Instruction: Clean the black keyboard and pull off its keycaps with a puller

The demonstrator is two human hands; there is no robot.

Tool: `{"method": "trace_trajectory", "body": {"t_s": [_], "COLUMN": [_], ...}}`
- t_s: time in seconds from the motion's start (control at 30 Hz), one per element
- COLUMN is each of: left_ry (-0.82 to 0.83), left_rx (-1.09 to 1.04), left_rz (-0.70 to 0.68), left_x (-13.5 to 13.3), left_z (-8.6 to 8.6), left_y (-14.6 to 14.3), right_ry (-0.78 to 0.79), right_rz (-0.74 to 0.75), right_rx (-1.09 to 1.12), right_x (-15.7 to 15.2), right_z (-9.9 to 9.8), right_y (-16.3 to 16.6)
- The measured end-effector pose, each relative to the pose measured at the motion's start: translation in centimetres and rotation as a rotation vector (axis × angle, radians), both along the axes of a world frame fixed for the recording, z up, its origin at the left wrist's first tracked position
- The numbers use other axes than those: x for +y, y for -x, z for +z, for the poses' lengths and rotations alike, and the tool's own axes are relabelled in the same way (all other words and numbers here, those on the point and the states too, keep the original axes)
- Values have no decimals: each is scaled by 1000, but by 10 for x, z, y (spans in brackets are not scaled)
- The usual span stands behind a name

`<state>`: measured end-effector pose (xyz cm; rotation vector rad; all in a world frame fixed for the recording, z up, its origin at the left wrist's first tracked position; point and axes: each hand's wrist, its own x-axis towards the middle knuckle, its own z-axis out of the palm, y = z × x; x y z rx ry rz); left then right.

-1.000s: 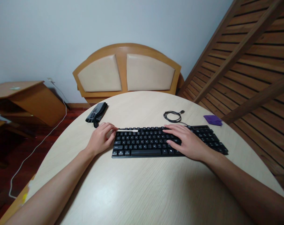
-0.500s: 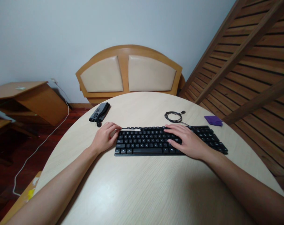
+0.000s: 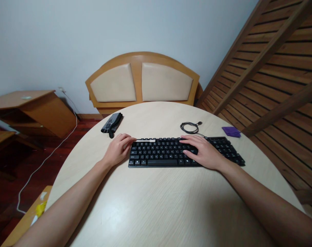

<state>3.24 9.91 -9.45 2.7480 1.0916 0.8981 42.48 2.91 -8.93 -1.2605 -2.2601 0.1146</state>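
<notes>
A black keyboard (image 3: 162,161) lies across the table in front of me. My left hand (image 3: 119,147) is at its upper left corner, thumb and fingers closed on one end of a thin white cotton swab (image 3: 145,140). The swab lies level along the gap between the function keys and the number row, its thicker tip pointing right. My right hand (image 3: 203,151) rests flat over the right part of the letter keys, fingers spread and pointing left, holding nothing. Some keys are hidden beneath it.
Behind the keyboard lies its coiled black cable (image 3: 189,128). A folded purple cloth (image 3: 231,131) is at the right, and a dark grey folded pouch (image 3: 111,123) with a cord at the left. The round table (image 3: 145,206) stands near a wooden slatted screen (image 3: 271,85).
The whole view has shifted slightly. Both hands keep nearly the same places on the keyboard, and the swab still lies along the upper key rows.
</notes>
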Motion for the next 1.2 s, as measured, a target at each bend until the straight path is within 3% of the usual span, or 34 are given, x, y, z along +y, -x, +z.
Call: {"method": "trace_trajectory", "body": {"t_s": [0.33,0.8,1.2], "left_ry": [-7,30,-11], "left_rx": [-32,-16,28], "left_rz": [-1,-90,5], "left_x": [-4,-12,-12], "left_z": [0,4,13], "left_y": [1,-3,11], "right_ry": [87,5,3], "right_rz": [-19,-47,-64], "right_rx": [45,28,68], "right_x": [13,4,1], "right_z": [-3,-5,-6], "right_y": [-4,2,2]}}
